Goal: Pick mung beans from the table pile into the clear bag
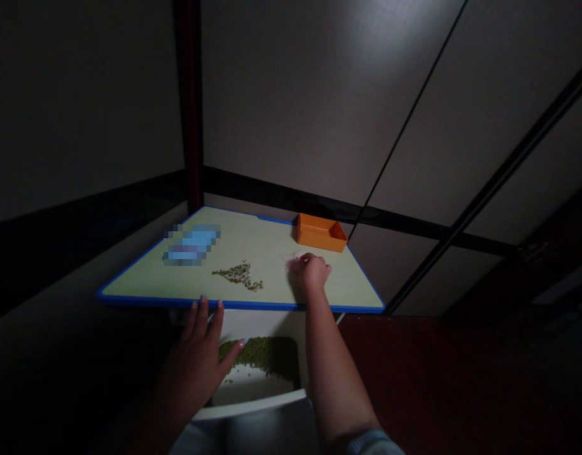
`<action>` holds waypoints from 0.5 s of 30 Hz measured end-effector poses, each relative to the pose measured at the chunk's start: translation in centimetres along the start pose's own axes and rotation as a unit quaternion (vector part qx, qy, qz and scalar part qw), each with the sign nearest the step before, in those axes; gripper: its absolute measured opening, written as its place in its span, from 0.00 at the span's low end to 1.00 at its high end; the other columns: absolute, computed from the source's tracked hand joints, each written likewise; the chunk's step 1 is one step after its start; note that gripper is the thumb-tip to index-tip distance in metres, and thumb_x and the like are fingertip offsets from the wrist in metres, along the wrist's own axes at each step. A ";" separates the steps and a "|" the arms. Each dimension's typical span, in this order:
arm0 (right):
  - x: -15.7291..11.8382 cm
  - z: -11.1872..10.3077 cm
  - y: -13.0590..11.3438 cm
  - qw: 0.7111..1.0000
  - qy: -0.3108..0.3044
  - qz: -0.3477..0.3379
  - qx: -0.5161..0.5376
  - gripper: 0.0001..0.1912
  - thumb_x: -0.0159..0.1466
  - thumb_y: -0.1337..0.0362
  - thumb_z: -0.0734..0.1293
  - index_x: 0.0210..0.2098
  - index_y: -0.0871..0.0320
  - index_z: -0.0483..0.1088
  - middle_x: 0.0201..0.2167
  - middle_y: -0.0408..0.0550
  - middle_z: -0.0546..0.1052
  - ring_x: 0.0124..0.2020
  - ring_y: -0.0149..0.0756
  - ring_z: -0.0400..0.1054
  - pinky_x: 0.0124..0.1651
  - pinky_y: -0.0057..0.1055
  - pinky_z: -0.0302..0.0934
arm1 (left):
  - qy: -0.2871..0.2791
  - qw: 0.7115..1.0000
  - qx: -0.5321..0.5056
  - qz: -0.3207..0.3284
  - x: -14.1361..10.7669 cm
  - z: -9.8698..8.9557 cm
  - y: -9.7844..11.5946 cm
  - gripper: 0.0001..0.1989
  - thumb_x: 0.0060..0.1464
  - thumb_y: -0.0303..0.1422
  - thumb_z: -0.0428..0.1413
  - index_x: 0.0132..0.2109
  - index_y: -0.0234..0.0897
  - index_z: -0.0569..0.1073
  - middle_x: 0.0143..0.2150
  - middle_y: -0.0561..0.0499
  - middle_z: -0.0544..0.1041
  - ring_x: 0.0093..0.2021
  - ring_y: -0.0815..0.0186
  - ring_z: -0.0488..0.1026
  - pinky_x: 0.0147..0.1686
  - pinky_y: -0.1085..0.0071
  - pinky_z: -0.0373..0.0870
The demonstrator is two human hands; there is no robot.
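My right hand is over the right half of the pale green tabletop, its fingers closed in a pinch. A thin whitish, see-through piece lies at its fingertips; what it is stays unclear. To its left, a loose patch of small green beans is spread on the tabletop. My left hand is open with fingers spread, its fingertips at the table's blue front edge and its thumb over a white open drawer or bin. Inside that lies a layer of green beans.
An orange open box stands at the table's back right edge. A light-blue, pixelated flat thing lies at the left of the tabletop. Dark-seamed grey panels rise behind the table, and a dark red floor shows at right.
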State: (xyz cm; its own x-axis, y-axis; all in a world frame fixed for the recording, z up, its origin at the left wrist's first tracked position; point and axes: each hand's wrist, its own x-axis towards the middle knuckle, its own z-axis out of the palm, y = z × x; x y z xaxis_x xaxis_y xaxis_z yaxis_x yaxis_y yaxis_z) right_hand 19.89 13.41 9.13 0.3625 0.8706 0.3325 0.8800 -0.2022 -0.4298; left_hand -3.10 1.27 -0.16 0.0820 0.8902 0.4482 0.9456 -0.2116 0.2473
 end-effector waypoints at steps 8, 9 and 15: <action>-0.2 -0.3 -0.5 1.000 -0.016 -0.018 0.001 0.13 0.65 0.61 0.61 0.40 0.54 0.76 0.37 0.52 0.79 0.45 0.41 0.67 0.45 0.35 0.50 | 0.003 1.000 -0.002 -0.008 0.0 -0.3 0.3 0.40 0.52 0.53 0.45 0.63 0.28 0.59 0.69 0.32 0.50 0.70 0.47 0.45 0.59 0.52 0.61; -0.2 -0.4 -0.5 1.000 -0.016 -0.020 -0.001 0.13 0.65 0.60 0.61 0.40 0.54 0.76 0.37 0.52 0.79 0.45 0.41 0.67 0.45 0.35 0.50 | 0.003 1.000 -0.001 -0.009 0.0 -0.3 0.3 0.40 0.52 0.53 0.45 0.63 0.28 0.59 0.69 0.32 0.50 0.70 0.47 0.45 0.59 0.52 0.61; -0.5 -0.5 -0.5 1.000 -0.017 -0.020 -0.015 0.12 0.64 0.62 0.61 0.40 0.54 0.77 0.37 0.52 0.79 0.46 0.41 0.67 0.46 0.35 0.50 | -0.002 1.000 0.002 -0.007 0.0 -0.3 0.2 0.40 0.52 0.53 0.45 0.63 0.28 0.59 0.69 0.32 0.51 0.70 0.46 0.45 0.60 0.52 0.61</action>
State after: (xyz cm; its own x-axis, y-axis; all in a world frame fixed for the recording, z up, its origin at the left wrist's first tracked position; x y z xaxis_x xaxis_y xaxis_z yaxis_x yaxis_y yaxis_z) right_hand 19.40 12.87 9.59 0.3162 0.8930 0.3204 0.9025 -0.1790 -0.3917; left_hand -3.00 1.14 0.12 0.0708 0.8947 0.4411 0.9476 -0.1985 0.2505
